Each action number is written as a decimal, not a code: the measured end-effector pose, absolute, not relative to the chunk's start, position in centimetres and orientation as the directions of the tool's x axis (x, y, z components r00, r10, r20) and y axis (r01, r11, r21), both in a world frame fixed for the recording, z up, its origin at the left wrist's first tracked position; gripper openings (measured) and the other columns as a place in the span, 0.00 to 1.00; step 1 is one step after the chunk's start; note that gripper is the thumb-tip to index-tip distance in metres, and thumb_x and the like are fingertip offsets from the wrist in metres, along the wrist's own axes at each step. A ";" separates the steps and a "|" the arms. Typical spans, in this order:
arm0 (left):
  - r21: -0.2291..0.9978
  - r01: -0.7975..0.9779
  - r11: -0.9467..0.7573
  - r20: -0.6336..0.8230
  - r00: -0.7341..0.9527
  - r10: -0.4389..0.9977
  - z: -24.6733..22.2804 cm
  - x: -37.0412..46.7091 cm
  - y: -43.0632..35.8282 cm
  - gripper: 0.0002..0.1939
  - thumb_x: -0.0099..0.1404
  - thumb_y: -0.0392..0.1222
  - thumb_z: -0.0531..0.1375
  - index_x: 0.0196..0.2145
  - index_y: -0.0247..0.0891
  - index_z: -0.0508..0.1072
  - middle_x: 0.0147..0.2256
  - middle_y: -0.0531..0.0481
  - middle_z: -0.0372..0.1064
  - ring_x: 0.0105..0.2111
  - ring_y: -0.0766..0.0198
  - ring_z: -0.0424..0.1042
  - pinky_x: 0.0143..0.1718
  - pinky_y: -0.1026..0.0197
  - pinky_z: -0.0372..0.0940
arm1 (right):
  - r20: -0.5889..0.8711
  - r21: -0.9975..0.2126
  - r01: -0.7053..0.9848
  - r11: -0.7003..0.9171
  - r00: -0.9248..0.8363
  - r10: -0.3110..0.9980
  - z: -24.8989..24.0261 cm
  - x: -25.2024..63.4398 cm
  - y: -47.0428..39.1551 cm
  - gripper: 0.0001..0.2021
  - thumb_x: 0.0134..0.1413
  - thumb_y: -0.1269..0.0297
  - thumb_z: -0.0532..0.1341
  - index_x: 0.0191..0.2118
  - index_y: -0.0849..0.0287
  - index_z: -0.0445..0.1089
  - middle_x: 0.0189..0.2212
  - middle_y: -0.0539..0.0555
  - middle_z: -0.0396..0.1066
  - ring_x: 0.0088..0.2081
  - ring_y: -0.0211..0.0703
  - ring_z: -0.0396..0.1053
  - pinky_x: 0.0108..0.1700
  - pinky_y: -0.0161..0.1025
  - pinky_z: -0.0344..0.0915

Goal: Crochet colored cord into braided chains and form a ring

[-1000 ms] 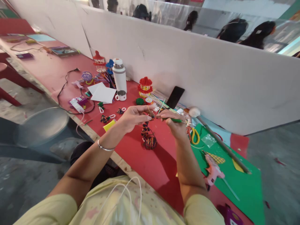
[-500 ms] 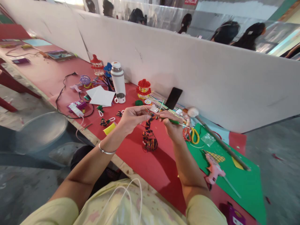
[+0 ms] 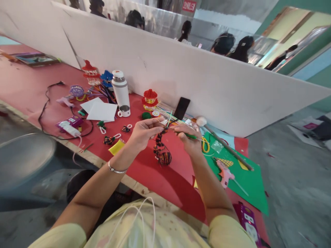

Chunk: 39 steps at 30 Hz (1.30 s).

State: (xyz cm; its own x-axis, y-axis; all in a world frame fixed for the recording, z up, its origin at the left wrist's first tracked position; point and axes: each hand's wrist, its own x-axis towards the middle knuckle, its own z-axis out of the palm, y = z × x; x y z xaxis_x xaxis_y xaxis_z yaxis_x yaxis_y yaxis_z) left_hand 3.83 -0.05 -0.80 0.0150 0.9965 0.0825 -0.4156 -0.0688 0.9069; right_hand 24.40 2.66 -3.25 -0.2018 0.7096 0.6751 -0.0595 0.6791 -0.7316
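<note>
My left hand (image 3: 144,133) pinches the upper end of a dark multicoloured crocheted yarn strip (image 3: 158,140) between thumb and fingers. Below it, the strip hangs down to a ball of mixed dark, orange and red yarn (image 3: 164,158) on the red tabletop. My right hand (image 3: 190,140) is closed around a crochet hook with a green handle (image 3: 191,136); a thin metal end sticks out to its right. Both hands' fingertips nearly meet over the strip, and the hook's working tip is too small to make out.
A white thermos (image 3: 121,91), its cup (image 3: 124,111) and a red lantern-like ornament (image 3: 150,98) stand behind. A phone (image 3: 182,108) leans on the white partition (image 3: 207,82). Right lie scissors (image 3: 206,144), a stick (image 3: 230,148) and a pink glue gun (image 3: 225,174). Beaded yarn pieces (image 3: 109,140) lie left.
The head view has turned to the right, so the table things sit farther left. Both hands keep their hold on the strip and the crochet hook, with only slight finger movement.
</note>
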 end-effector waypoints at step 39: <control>0.941 -0.332 -0.060 0.108 0.126 0.986 -1.5 2.8 -0.8 0.25 0.45 0.33 0.76 0.44 0.35 0.86 0.29 0.49 0.77 0.28 0.68 0.72 0.29 0.66 0.65 | 0.598 -0.800 -0.019 0.599 -0.104 0.795 -4.9 23.6 -1.2 0.07 0.61 0.55 0.69 0.42 0.45 0.83 0.41 0.52 0.85 0.43 0.48 0.80 0.49 0.49 0.76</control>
State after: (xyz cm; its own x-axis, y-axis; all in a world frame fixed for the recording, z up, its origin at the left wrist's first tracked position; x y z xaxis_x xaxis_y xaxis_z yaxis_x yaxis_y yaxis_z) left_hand 2.76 -0.82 -1.50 0.1261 0.9862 0.1076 -0.3325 -0.0602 0.9412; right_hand 23.62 -1.17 -4.88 -0.1035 0.7950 0.5977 -0.0190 0.5992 -0.8004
